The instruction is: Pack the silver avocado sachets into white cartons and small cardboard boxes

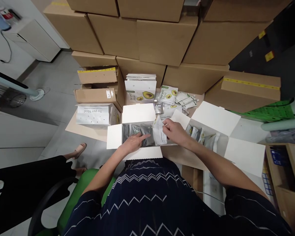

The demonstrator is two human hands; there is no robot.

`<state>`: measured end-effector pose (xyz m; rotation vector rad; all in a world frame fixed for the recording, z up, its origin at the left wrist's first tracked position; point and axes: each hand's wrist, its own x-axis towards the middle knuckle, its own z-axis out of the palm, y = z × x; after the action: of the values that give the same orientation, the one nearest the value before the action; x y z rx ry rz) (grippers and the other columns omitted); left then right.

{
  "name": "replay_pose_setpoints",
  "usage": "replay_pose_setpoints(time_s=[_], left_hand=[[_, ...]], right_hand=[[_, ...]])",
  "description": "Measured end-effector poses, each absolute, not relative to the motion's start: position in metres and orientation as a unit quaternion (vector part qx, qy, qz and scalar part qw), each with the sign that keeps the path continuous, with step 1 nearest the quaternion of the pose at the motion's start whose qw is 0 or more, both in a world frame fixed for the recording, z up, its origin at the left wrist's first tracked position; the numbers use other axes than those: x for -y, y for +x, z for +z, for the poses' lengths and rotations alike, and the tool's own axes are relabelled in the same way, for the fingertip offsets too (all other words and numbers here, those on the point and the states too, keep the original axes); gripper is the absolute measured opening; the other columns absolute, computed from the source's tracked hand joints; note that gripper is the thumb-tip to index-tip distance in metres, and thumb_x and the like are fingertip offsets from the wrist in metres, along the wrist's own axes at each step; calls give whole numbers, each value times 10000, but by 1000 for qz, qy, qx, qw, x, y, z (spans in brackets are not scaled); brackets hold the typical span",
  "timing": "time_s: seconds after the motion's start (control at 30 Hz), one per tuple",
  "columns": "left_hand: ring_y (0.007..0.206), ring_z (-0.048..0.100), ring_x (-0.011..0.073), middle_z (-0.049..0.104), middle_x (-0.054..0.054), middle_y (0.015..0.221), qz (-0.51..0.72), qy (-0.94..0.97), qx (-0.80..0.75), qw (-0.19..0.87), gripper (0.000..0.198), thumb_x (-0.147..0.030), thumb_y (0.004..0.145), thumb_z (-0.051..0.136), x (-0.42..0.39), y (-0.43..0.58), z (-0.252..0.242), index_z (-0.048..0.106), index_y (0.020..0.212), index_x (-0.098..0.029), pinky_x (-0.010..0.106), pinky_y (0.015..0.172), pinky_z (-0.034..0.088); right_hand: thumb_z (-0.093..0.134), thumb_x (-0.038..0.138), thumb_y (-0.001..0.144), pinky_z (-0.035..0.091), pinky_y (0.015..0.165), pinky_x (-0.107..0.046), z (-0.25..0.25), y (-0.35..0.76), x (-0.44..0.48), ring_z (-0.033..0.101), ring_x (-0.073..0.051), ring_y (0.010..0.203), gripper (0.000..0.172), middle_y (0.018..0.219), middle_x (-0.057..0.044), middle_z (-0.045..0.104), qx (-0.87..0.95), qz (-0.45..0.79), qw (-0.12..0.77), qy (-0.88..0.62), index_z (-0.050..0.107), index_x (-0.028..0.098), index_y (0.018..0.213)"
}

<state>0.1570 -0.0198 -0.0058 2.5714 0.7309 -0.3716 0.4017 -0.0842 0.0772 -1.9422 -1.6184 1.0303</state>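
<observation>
A seated person packs pouches into an open white box (114, 136). The left hand (135, 142) lies flat, fingers spread, on the pouches already standing inside. The right hand (174, 130) pinches one white pouch (159, 132) upright at the box's middle. The box looks roughly half full. About three pouches stand inside; a loose pile (172, 98) waits behind. A second open box (218, 118) at right holds about four more. Two printed cartons stand nearby.
</observation>
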Motion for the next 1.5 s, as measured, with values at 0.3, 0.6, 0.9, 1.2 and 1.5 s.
replay_pose_setpoints(time_s=[0.3,0.6,0.9,1.2,1.5], left_hand=[[981,597,204,604,62,1033,-113,935,-255,219,601,-113,936,355,19,156,-8,379,1506,-304,311,828,490],[939,601,203,594,69,1001,-112,937,-248,218,584,-137,948,361,17,159,-8,363,1519,-257,312,792,495],[983,610,208,599,80,1087,-97,930,-241,261,531,-181,967,401,13,158,-11,386,1494,-244,328,840,506],[1031,609,218,599,105,1191,-91,928,-234,277,608,-234,985,391,7,158,-17,238,1574,-259,356,895,501],[918,614,196,592,121,1229,-131,921,-222,290,619,-278,1005,337,3,160,-10,170,1601,-301,326,818,488]], right_hand=[[398,289,985,365,652,-289,42,382,76,665,-247,860,347,972,-112,722,633,339,-3,-696,487,154,1292],[469,394,991,414,647,-292,32,373,76,682,-260,888,302,994,-107,727,692,299,-40,-656,510,180,1200],[496,273,989,464,713,-332,26,361,69,708,-295,926,318,1005,-167,740,693,287,-86,-655,530,128,1270],[515,405,986,463,713,-335,49,368,83,684,-257,877,333,996,-128,739,681,325,38,-655,605,167,1202],[523,383,941,442,759,-330,96,526,151,655,-269,940,322,977,-156,733,419,155,-28,-894,741,147,935]])
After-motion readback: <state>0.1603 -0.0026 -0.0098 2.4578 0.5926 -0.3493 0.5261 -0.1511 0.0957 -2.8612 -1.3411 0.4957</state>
